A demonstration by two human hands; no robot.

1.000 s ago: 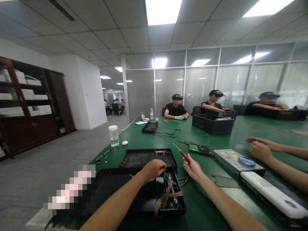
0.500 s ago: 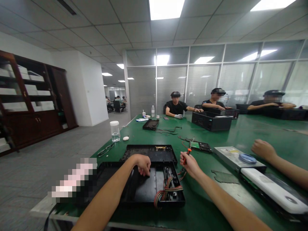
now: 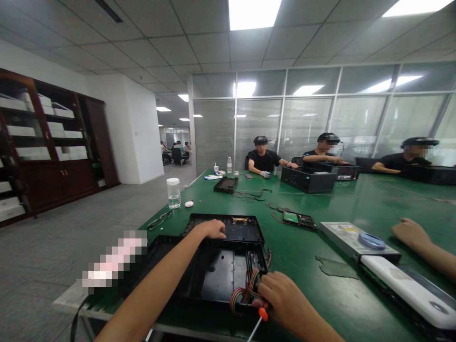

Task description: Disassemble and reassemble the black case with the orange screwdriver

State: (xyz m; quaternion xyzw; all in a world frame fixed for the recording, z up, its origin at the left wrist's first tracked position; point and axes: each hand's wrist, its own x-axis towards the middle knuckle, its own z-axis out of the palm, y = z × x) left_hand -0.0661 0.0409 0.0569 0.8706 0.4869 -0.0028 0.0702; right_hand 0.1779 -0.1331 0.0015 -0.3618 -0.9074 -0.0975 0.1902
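My right hand is closed around a screwdriver with an orange-red handle. Its metal shaft points down toward the near table edge. The hand sits at the right end of a black casing, against a bundle of striped ribbon wires. My left hand has its fingers curled, above the near edge of a second black shell lying behind the casing. Whatever those fingers hold, if anything, is hidden.
A jar of water, a white lid and glasses lie left. To the right are a circuit board piece, a metal drive box and a white device. Another person's hand rests nearby. Co-workers sit opposite.
My right hand has swung down and left to the ribbon wires, and the screwdriver has turned from pointing up to pointing down. My left hand has moved up and away from the casing's inside.
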